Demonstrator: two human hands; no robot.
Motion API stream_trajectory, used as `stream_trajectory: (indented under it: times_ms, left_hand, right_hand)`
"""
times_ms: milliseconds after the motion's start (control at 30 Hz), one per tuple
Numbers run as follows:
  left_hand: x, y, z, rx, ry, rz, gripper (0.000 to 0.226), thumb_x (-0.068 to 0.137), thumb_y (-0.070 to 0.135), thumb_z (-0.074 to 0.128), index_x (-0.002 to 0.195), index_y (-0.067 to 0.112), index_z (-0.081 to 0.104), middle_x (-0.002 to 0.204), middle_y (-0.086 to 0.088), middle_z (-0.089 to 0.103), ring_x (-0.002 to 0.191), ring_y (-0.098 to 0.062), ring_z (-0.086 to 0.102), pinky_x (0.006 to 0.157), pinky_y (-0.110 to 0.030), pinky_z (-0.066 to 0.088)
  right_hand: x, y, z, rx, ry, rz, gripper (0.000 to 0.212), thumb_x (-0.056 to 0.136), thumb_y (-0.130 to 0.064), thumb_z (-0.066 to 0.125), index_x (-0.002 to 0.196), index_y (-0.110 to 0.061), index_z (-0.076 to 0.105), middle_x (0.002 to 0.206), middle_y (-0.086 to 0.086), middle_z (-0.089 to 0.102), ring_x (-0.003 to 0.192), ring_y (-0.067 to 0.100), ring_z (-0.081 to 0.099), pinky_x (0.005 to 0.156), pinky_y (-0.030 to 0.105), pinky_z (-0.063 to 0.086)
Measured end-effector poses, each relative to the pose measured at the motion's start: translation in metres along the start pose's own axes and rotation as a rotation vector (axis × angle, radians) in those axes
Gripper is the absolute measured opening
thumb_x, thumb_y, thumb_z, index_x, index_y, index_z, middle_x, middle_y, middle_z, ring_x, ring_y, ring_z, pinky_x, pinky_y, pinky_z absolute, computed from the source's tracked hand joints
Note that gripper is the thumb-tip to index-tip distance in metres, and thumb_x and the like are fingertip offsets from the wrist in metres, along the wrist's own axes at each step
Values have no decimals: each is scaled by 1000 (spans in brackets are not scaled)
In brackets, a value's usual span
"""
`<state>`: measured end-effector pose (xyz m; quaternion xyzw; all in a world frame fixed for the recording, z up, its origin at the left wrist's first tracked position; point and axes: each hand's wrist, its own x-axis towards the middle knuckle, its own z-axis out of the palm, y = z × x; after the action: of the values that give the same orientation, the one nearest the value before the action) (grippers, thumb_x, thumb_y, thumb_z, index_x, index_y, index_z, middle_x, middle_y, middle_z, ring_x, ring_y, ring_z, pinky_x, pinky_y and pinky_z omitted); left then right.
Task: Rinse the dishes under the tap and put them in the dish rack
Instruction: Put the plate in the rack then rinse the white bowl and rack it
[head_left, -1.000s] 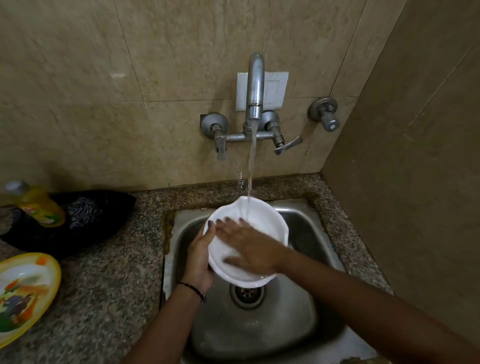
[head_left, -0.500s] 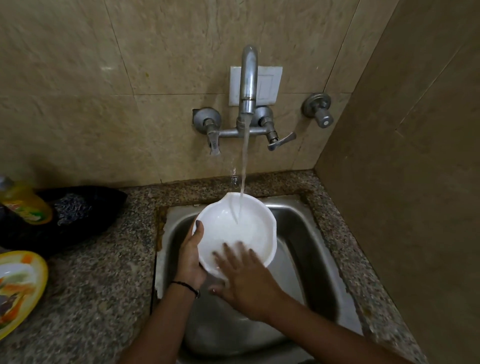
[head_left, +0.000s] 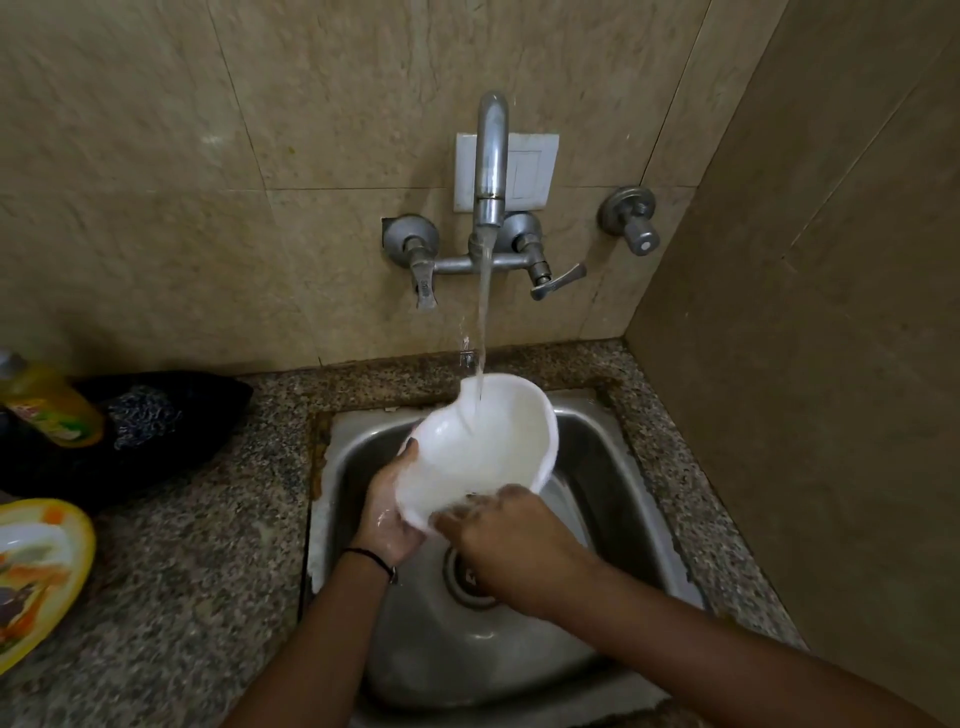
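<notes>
My left hand (head_left: 395, 514) grips bowl (head_left: 493, 441) at nine o'clock; right hand (head_left: 511, 543) at six, grip unclear; I'd roll the rim through the stream (head_left: 483, 322).

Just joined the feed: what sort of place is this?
Probably a home kitchen's washing-up corner: a steel sink set in a granite counter, and a wall tap running onto a white bowl.

white bowl (head_left: 488, 447), steel-grey sink (head_left: 597, 467) and tap (head_left: 491, 161), speckled grey-brown granite counter (head_left: 197, 571), beige wall tiles (head_left: 156, 156), yellow-rimmed plate (head_left: 36, 571) with orange print, yellow bottle (head_left: 52, 405), black cloth (head_left: 156, 431)
</notes>
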<state>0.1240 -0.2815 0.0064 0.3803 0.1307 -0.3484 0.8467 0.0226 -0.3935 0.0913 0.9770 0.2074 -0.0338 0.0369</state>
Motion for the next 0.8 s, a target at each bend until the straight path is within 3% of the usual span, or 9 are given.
stream_trajectory:
  times_ms: [133, 200, 267, 400, 500, 600, 667, 733, 800]
  left_hand:
    - [1, 8, 7, -86, -76, 56, 43, 96, 43, 43, 124, 16, 61, 118, -14, 64, 99, -29, 65, 83, -41, 56]
    - [1, 6, 9, -8, -57, 70, 48, 97, 51, 39, 127, 19, 59, 122, -14, 66, 110, -32, 62, 95, -49, 50]
    - [-1, 4, 10, 107, -22, 74, 53, 94, 57, 38, 129, 22, 58, 119, -10, 69, 113, -30, 61, 99, -53, 46]
    - [-4, 11, 19, 268, -47, 150, 52, 96, 56, 28, 122, 27, 62, 118, -3, 70, 110, -19, 66, 95, -45, 49]
    - [-4, 19, 32, 299, -49, 214, 58, 90, 58, 36, 131, 22, 57, 126, -4, 66, 114, -18, 64, 92, -40, 50]
    - [-1, 25, 38, 302, -19, 271, 61, 86, 57, 45, 133, 19, 55, 124, -4, 67, 114, -21, 64, 97, -48, 49]
    - [-1, 26, 38, 293, 8, 290, 61, 86, 56, 46, 132, 17, 56, 121, -3, 69, 113, -21, 65, 100, -51, 47]
    - [-1, 25, 37, 285, 22, 295, 60, 87, 55, 45, 133, 18, 55, 121, -2, 69, 113, -20, 65, 102, -51, 46]
    - [-1, 24, 34, 279, 16, 287, 60, 87, 56, 44, 134, 19, 54, 122, -2, 68, 112, -19, 65, 100, -49, 48]
  right_hand:
    - [8, 35, -46, 803, 161, 301, 37, 91, -26, 60, 127, -33, 57, 129, -15, 57, 105, 5, 58, 90, 18, 46]
    - [7, 58, -49, 1294, 189, 448, 37, 87, -18, 66, 124, -22, 61, 123, -2, 65, 104, 15, 63, 93, 29, 51]
    - [6, 78, -38, 1588, 260, 565, 30, 87, -15, 65, 117, -17, 66, 111, 8, 70, 99, 27, 66, 92, 45, 52]
    - [20, 107, -25, 1571, 435, 743, 21, 89, -15, 62, 109, -17, 68, 106, 7, 71, 98, 27, 65, 87, 39, 52]
    - [37, 126, -30, 1611, 594, 838, 14, 92, -22, 59, 104, -19, 64, 112, 7, 68, 101, 21, 64, 91, 37, 50]
    - [61, 146, -43, 1605, 719, 859, 33, 92, -33, 57, 118, -13, 58, 118, 2, 63, 108, 18, 59, 96, 40, 47]
    - [79, 157, -54, 1586, 786, 884, 31, 92, -31, 57, 111, -7, 61, 98, 0, 66, 97, 17, 61, 92, 40, 48]
    - [97, 165, -58, 1626, 856, 980, 14, 92, -22, 58, 89, -8, 62, 81, 1, 65, 83, 19, 63, 86, 43, 52]
    - [108, 166, -55, 1492, 922, 1064, 10, 91, -15, 58, 84, -8, 59, 81, 6, 64, 82, 24, 65, 79, 40, 53]
